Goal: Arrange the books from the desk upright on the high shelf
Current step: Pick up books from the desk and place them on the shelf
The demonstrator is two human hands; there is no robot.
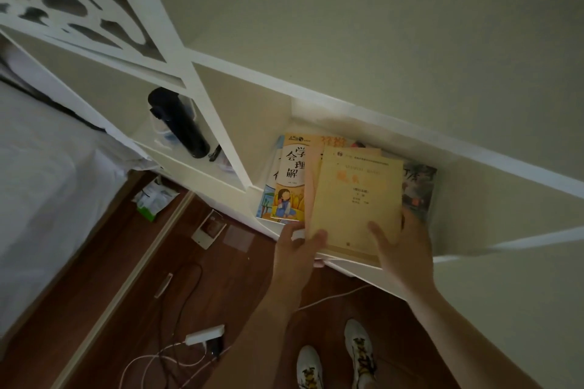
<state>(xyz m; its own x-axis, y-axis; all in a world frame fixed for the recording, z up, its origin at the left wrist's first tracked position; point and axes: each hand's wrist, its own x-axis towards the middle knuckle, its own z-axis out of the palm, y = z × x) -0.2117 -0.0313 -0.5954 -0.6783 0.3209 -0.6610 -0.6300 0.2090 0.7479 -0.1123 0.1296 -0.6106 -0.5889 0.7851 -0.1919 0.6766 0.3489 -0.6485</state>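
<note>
While hands (347, 249) hold books (354, 199), flask (180, 123) left, cables (177, 357) below

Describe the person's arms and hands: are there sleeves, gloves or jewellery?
Both forearms are bare as far as the view shows, with no sleeve in sight. The left hand and the right hand wear no gloves, and no ring, watch or bracelet shows. Below, the person wears white sneakers with yellow and black markings.
</note>
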